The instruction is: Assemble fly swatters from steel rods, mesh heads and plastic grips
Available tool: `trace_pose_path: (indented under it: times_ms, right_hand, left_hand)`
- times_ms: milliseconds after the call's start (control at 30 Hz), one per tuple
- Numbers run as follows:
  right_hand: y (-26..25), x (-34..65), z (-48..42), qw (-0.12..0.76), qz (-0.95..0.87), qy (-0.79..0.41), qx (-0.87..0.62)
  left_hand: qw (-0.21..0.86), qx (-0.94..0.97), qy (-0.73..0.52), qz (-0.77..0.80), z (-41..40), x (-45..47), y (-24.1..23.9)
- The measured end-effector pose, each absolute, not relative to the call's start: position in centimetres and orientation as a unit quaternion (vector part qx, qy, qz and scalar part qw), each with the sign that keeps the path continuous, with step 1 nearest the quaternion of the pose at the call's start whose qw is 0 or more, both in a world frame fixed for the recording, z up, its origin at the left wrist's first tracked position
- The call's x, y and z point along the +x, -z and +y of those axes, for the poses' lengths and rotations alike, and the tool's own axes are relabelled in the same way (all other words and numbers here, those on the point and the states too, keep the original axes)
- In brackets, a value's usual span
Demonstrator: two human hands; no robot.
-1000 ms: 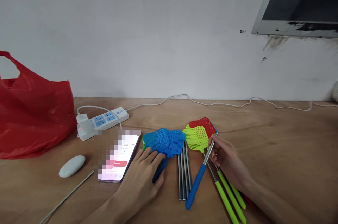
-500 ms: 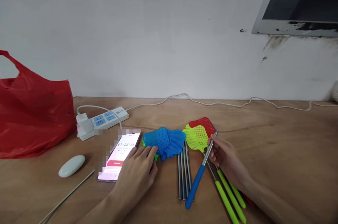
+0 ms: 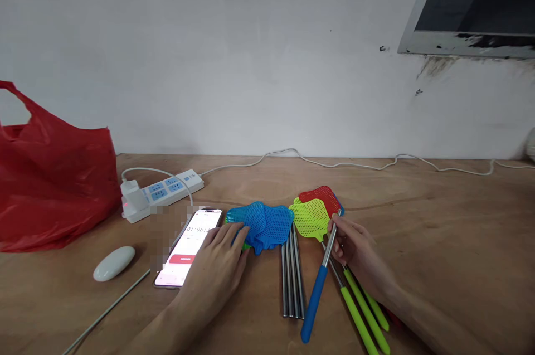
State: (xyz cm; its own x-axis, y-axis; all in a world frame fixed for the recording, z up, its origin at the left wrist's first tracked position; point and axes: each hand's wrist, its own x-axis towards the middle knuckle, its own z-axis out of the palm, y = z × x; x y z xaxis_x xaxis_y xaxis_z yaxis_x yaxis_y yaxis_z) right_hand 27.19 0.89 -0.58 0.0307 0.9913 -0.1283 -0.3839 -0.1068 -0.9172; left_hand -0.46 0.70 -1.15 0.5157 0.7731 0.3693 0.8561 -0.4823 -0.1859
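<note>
Pinched in the right hand [image 3: 355, 249]: a blue-handled rod [image 3: 317, 282], gripped on its bare steel shaft between thumb and curled fingers. Far tip up against the stacked swatter heads, blue grip slanting back toward the near edge of the surface [image 3: 438, 243]. Laid across the green-handled rods [image 3: 363, 316], just right of the bundle of steel rods [image 3: 292, 277].

At the tip, a yellow-green swatter head [image 3: 311, 218] overlapping a red swatter head [image 3: 320, 194]. Seated in a head or merely resting against it: impossible to tell.

Further left, a heap of blue swatter heads [image 3: 267, 224], touched at its near left side by the fingertips of the left hand [image 3: 217, 271]. Spread flat, palm down, closed on nothing, partly covering the lit phone [image 3: 188, 241].

Judging from this: a handling step on the one rod, the other hand parked between phone and mesh. For any lift of the rod: a firm pinch and a clear path over the green grips beneath, so as not to drag them.

Toward the far left corner, a power strip [image 3: 161, 190] and a red bag [image 3: 50, 176]. Nearer, a white oval object [image 3: 113, 263] and a thin bare rod [image 3: 104, 313]. Along the far edge, a white cable [image 3: 334, 164].
</note>
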Motion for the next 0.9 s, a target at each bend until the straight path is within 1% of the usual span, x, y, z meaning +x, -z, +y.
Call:
trace_pose_path:
  times_ms: [167, 300, 433, 567, 667, 900]
  right_hand:
    - [0.4, 27.1, 0.6, 0.565, -0.349, -0.605, -0.440]
    - [0.4, 27.0, 0.5, 0.562, -0.349, -0.603, -0.445]
    - [0.3, 26.8, 0.6, 0.565, -0.349, -0.595, -0.453]
    - [-0.3, 26.6, 0.4, 0.566, -0.340, -0.584, -0.471]
    - [-0.4, 26.6, 0.3, 0.557, -0.338, -0.586, -0.482]
    - [0.0, 26.7, 0.3, 0.550, -0.335, -0.613, -0.458]
  left_hand:
    - [0.172, -0.876, 0.125, -0.432, 0.8, -0.4, 2.0]
    - [0.119, -0.889, 0.118, -0.426, 0.6, 0.0, 1.4]
    - [0.061, -0.900, 0.142, -0.408, 0.3, 0.2, 1.1]
    - [0.072, -0.885, 0.170, -0.427, 0.3, -0.1, 1.7]
    - [0.078, -0.884, 0.164, -0.430, 0.4, -0.1, 1.8]
    - [0.013, -0.902, 0.160, -0.401, -0.6, 0.7, 0.1]
